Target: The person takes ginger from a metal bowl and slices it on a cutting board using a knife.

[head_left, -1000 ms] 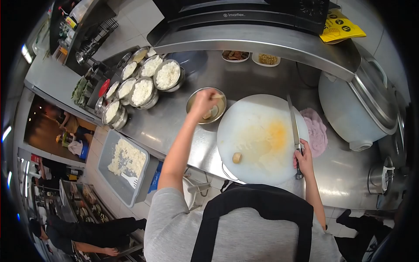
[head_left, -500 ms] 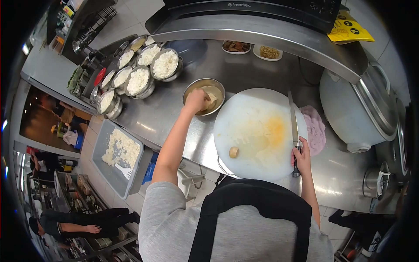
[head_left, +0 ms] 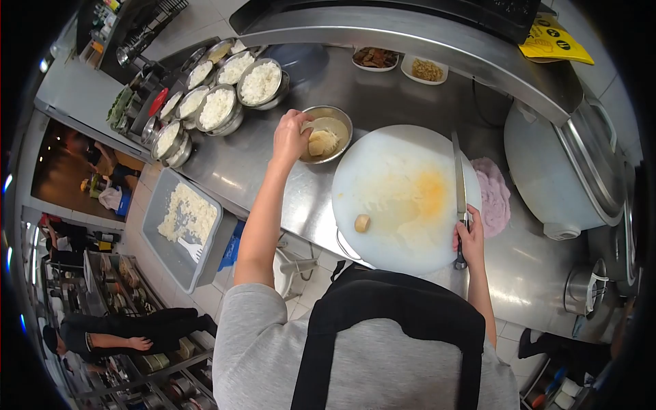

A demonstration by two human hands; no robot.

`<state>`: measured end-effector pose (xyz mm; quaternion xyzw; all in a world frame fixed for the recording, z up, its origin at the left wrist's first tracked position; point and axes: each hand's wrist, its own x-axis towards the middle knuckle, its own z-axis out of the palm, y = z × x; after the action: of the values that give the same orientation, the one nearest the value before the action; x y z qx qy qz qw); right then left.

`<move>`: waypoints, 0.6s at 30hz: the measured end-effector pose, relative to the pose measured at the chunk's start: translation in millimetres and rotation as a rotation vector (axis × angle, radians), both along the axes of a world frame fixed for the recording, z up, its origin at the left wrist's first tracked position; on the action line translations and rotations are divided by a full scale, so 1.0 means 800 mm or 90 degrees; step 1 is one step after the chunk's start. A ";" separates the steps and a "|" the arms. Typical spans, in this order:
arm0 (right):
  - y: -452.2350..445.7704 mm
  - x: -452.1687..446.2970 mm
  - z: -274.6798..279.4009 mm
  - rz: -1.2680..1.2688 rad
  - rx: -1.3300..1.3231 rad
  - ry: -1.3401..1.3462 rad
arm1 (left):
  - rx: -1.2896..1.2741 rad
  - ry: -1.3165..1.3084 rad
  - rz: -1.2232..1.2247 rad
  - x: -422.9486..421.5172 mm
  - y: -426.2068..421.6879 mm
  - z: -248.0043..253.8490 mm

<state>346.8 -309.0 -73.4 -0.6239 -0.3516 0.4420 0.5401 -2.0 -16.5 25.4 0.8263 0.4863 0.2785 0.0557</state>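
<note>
Left hand (head_left: 292,139), curled, shifts from inside steel bowl (head_left: 346,124) to rim, hold unclear; pale pieces (head_left: 323,143) apparently deposited. Right hand (head_left: 470,238) clasps knife (head_left: 460,181).

Left hand (head_left: 292,139) at near-left rim of a steel bowl (head_left: 346,120); pale pieces (head_left: 324,143) inside. Whether the fingers grip the rim: unclear. Right hand (head_left: 469,237) wraps the black handle of a knife (head_left: 460,178), its blade along the right side of a round white board (head_left: 376,154). One small tan piece (head_left: 362,223) on the board, lower left; yellow stain right of centre. Pink cloth (head_left: 493,198) just beyond the board's right edge. Filled metal bowls (head_left: 217,109) clustered far left on the counter.
</note>
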 end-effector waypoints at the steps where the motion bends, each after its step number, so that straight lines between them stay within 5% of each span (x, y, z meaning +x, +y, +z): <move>1: -0.001 0.000 0.000 -0.002 -0.003 0.006 | -0.043 -0.049 0.017 0.002 -0.017 0.006; 3: 0.000 0.002 -0.002 0.007 -0.002 0.004 | -0.058 -0.067 -0.014 -0.004 -0.053 -0.005; 7: 0.000 0.003 0.001 0.026 -0.003 0.007 | -0.413 -0.111 -0.138 -0.012 -0.146 -0.046; 9: 0.002 0.004 0.002 0.031 -0.009 -0.008 | -0.451 -0.180 -0.173 -0.003 -0.196 -0.061; 18: 0.002 0.004 0.007 0.058 -0.009 -0.016 | -0.331 -0.126 -0.053 0.057 -0.252 -0.082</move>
<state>350.3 -307.6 -67.8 -0.6163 -0.3834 0.4608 0.5107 43.5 -217.9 -40.3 0.7725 0.4989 0.2213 0.3245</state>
